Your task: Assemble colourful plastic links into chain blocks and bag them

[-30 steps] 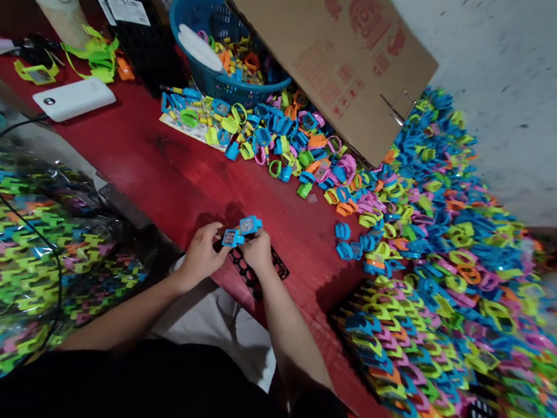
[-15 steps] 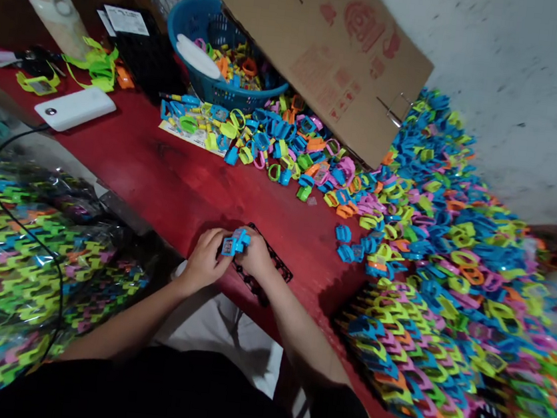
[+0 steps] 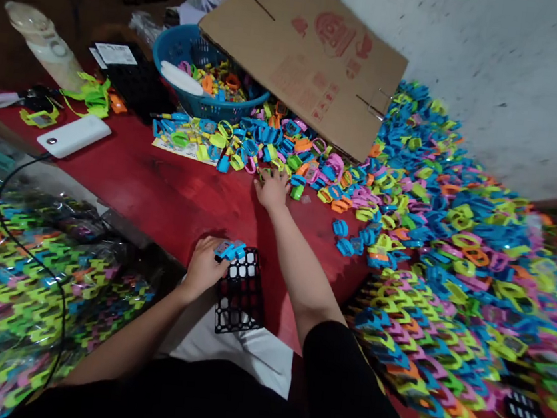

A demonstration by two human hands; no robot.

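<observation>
Head view shows the left hand (image 3: 204, 269) clenched around a small bunch of blue toy watches (image 3: 226, 250), which it keeps just at the top edge of a black plastic grid (image 3: 241, 292). The grid lies directly in front of the person, probably so that both hands can reach it easily, and its lower end comes over a white cloth (image 3: 251, 357). Far beyond the grid, the right hand (image 3: 273, 189) is open with spread fingers, and it touches the near edge of a heap of loose toy watches (image 3: 285, 149); I cannot see any piece held in it. Between the grid and this heap, the red table (image 3: 173, 200) has a bare strip, so the right arm has open room there. Right of the grid, a much larger heap of watches (image 3: 465, 244) spreads out.
</observation>
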